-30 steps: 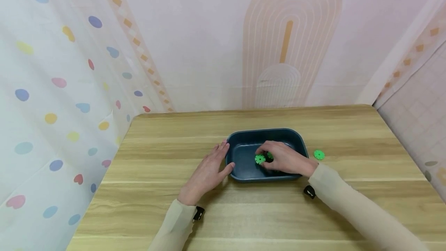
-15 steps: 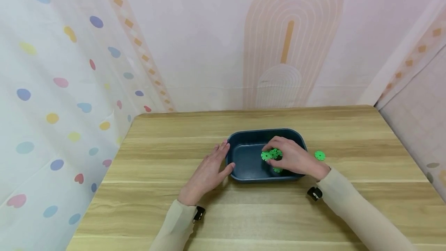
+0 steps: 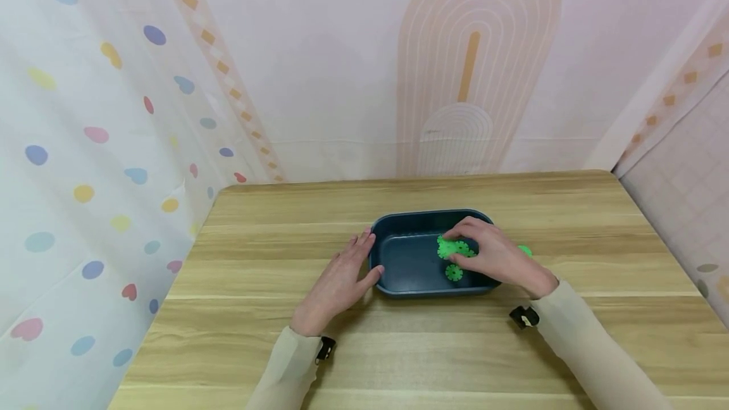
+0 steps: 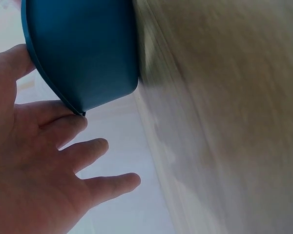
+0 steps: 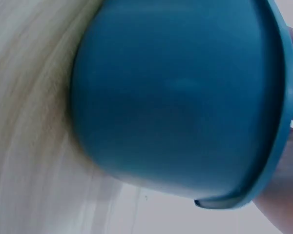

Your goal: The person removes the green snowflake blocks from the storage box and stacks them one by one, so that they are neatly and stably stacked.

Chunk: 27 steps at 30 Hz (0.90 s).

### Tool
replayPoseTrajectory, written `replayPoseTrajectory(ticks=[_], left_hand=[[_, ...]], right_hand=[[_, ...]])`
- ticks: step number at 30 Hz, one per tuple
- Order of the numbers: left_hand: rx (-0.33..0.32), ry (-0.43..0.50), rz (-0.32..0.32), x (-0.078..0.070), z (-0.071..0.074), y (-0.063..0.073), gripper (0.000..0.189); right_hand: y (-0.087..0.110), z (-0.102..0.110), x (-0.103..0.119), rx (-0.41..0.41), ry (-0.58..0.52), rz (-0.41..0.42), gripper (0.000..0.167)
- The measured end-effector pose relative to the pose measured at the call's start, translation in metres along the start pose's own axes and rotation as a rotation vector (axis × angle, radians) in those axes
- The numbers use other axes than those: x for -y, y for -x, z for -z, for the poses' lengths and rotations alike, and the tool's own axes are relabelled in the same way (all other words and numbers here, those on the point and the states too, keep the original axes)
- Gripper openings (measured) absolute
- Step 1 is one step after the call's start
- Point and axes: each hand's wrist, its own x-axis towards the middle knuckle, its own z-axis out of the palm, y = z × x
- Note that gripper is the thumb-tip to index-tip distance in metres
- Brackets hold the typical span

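A dark blue rectangular tray [image 3: 407,264] with rounded corners stands on the table. Green notched plastic discs [image 3: 448,247] cluster between the thumb and fingers of my right hand [image 3: 494,257], which pinches them just over the tray's right half. Below them another green notched disc [image 3: 454,273] lies on the tray floor. My left hand [image 3: 340,277] rests at the tray's left end, fingers spread and fairly straight. In the left wrist view, fingertips touch the rim of the tray [image 4: 83,48]. The right wrist view is mostly filled by the tray's outer wall [image 5: 176,97]; the pinch is hidden there.
One more green disc [image 3: 525,250] lies on the wooden table [image 3: 273,239] right of the tray, partly covered by my right hand. Behind the table hangs a patterned curtain [image 3: 342,81], with a dotted one [image 3: 114,144] along the left.
My right hand has moved right and slightly away inside the tray, the green discs shifting along with it. A disc beneath has come into view on the tray floor. The left hand stays put.
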Motion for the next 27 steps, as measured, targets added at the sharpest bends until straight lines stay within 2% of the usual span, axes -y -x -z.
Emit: replayPoseTrajectory(ticks=[12,27], left_hand=[[-0.002,0.006,-0.001,0.001,-0.001,0.0,0.071],[-0.008,0.009,-0.002,0.001,-0.001,-0.001,0.07]], right_hand=[[0.013,0.011,-0.008,-0.048,-0.034,-0.04,0.03],[0.026,0.027,-0.014,-0.114,0.018,-0.097,0.031]])
